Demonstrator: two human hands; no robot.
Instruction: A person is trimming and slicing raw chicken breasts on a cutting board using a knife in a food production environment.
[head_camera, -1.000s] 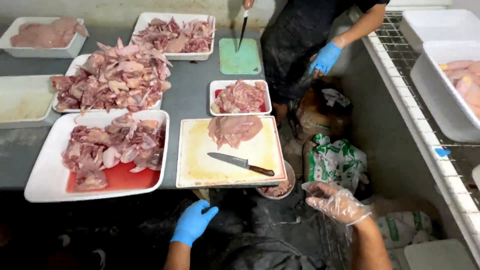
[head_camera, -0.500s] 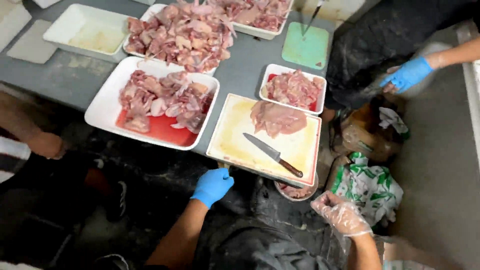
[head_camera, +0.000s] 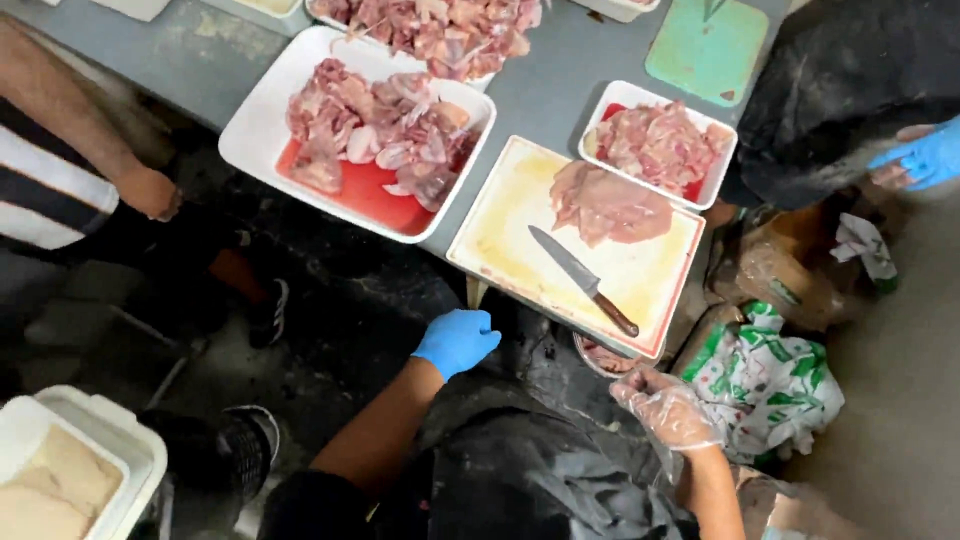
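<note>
A bright blue glove is worn on the left hand (head_camera: 457, 340) — smooth, snug, and ended at the wrist. A thin see-through plastic glove is worn on the right hand (head_camera: 668, 410) — loose and crinkly. Both forearms are left bare, with no sleeves seen. A dark apron (head_camera: 540, 470) is worn over the front, shiny and creased, with pale smears.

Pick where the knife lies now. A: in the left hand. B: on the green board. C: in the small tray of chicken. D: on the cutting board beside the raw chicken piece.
D: the knife lies flat on the cutting board, just below the chicken piece, with neither hand touching it.
</note>
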